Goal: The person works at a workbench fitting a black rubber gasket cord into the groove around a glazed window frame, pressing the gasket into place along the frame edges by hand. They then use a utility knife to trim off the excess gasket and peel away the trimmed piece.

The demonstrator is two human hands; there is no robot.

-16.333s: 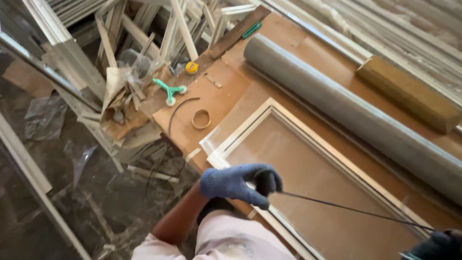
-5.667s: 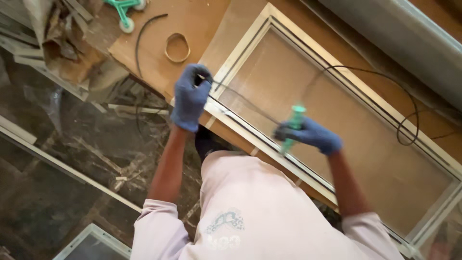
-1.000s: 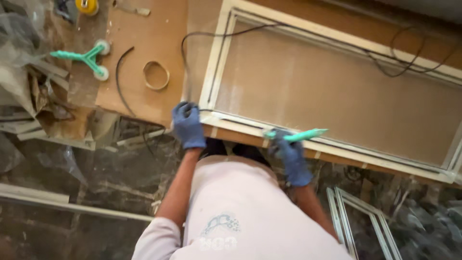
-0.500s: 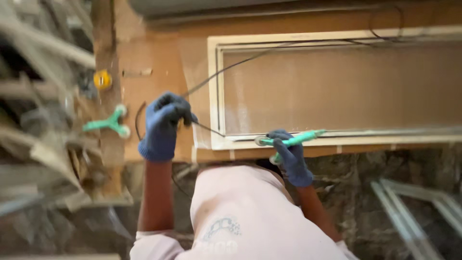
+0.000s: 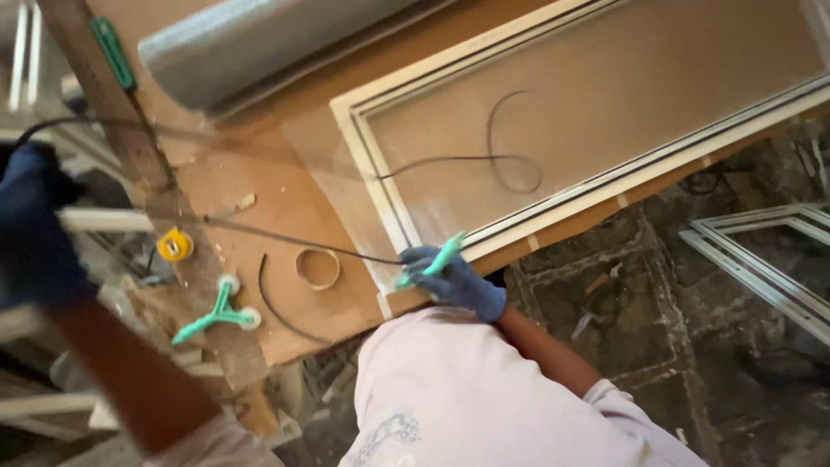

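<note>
A cream window frame point(image 5: 596, 186) with mesh stretched over it lies on a brown board point(image 5: 285, 207). My right hand point(image 5: 454, 281), in a blue glove, grips a green roller tool point(image 5: 432, 261) at the frame's near left corner. A thin black cord point(image 5: 285, 240) runs from that corner leftward and up to my left hand point(image 5: 30, 225), also gloved in blue, which is raised high at the left edge and holds the cord taut. More of the cord lies looped on the mesh point(image 5: 510, 164).
A grey mesh roll point(image 5: 251, 43) lies at the back. On the board sit a tape ring point(image 5: 318, 268), a yellow tape measure point(image 5: 175, 245), a green three-wheeled tool point(image 5: 216, 313) and a green-handled tool point(image 5: 112, 54). Another frame point(image 5: 769, 251) rests on the floor at right.
My left hand has lifted off the board and swung up to the far left, pulling the cord taut. My right hand stays at the frame corner with the green tool. The view has rotated.
</note>
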